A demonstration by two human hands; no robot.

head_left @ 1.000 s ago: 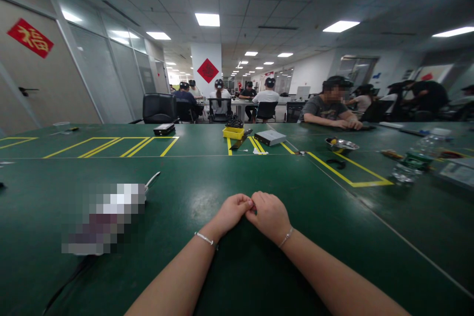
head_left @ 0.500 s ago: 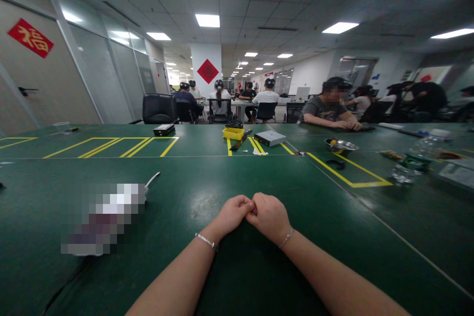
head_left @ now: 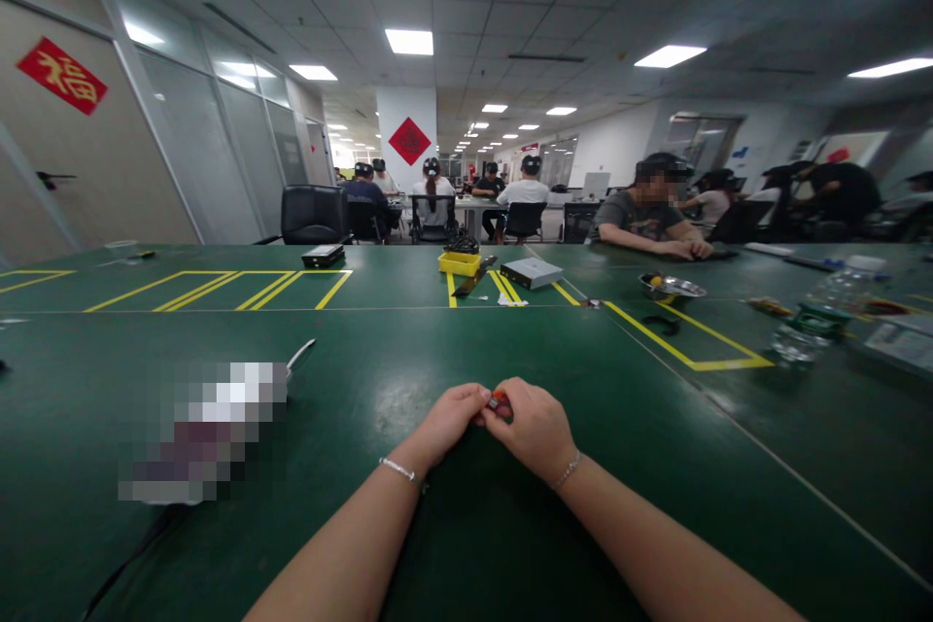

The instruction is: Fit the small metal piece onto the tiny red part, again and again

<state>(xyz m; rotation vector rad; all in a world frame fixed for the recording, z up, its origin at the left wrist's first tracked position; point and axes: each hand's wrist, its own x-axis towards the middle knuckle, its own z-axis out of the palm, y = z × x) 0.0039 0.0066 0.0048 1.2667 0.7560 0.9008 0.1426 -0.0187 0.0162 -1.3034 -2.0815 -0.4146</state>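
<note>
My left hand [head_left: 453,423] and my right hand [head_left: 539,423] meet just above the green table [head_left: 350,564], fingertips together. Between them shows a small orange and dark object [head_left: 499,401] with a light, metal-looking bit; most of it is covered by fingers and its kind cannot be made out. The right thumb and fingers curl round it from the right. At its left end, the left thumb and fingers are pinched together. Left of my hands lies a blurred-out pale device [head_left: 240,398] with a dark cord and a short white wire.
Beyond my hands are a yellow tray [head_left: 459,262], a grey box [head_left: 532,272], a black box [head_left: 324,256] and yellow tape lines. At right stand a metal bowl [head_left: 674,287] and a plastic bottle [head_left: 816,316]. A co-worker [head_left: 648,214] sits at the table's far right side.
My fingertips have parted slightly, and the orange and dark object, hidden before, now shows between them. The things on the table have stayed where they were.
</note>
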